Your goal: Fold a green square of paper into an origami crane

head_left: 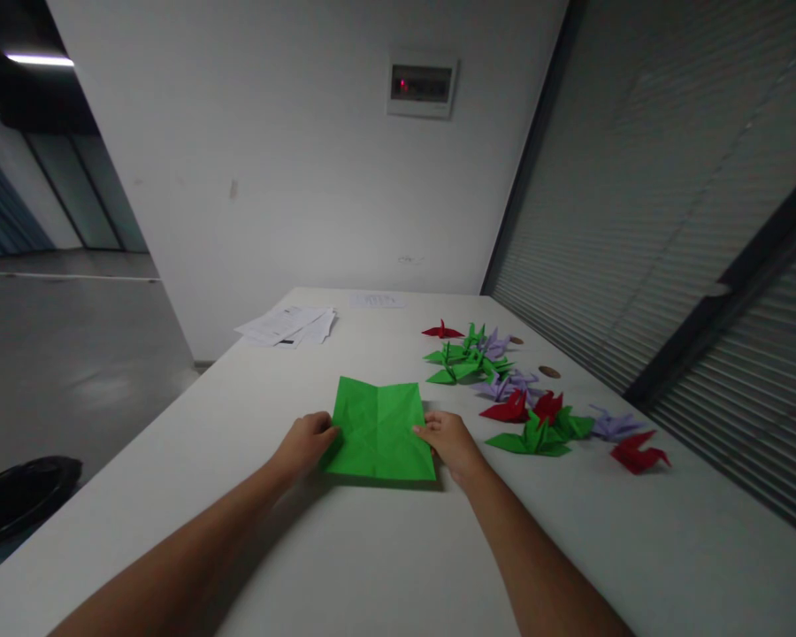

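The left forearm (199, 550) slants up toward 2 o'clock, the right forearm (523, 541) toward 11 o'clock. The left hand (310, 438) sits at 7 o'clock of the view, the right hand (452, 442) at 5 o'clock. Both pinch, fingers curled, the left thumb (330, 433) pointing to 3 o'clock, the right thumb (425, 433) to 9 o'clock.

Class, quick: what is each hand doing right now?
Left hand: holding the green paper by its left edge.
Right hand: holding its right edge.
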Available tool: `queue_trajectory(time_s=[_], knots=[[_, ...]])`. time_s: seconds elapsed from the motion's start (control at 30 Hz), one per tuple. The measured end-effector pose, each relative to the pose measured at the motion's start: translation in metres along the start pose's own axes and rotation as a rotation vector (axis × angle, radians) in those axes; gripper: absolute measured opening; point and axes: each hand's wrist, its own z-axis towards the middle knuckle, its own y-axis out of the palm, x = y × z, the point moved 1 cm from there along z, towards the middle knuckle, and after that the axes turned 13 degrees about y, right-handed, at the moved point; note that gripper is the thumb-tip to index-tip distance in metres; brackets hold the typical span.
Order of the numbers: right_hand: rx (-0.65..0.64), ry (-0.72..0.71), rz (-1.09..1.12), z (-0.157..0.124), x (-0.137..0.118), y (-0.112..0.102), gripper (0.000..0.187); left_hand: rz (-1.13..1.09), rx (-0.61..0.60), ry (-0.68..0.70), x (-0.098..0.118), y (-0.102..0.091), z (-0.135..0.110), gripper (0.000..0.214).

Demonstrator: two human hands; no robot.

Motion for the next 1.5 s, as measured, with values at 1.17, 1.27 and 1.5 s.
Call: queue_trajectory(time_s=[1.17,1.27,1.5], knots=[[-0.02,-0.658,-0.998,-0.032,0.0,0.06,0.078,0.643,-0.316,0.652,-0.021,0.036,-0.01,0.051],[-0.015,-0.611,-1.031,-0.031,0.005,0.065,0.079,0.65,-0.311,0.637,-0.02,0.035,-0.01,0.053],[-0.03,-0.51,-1.079,-0.029,0.01,0.062,0.088,0.673,-0.343,0.592,-0.017,0.034,-0.011,0.056]])
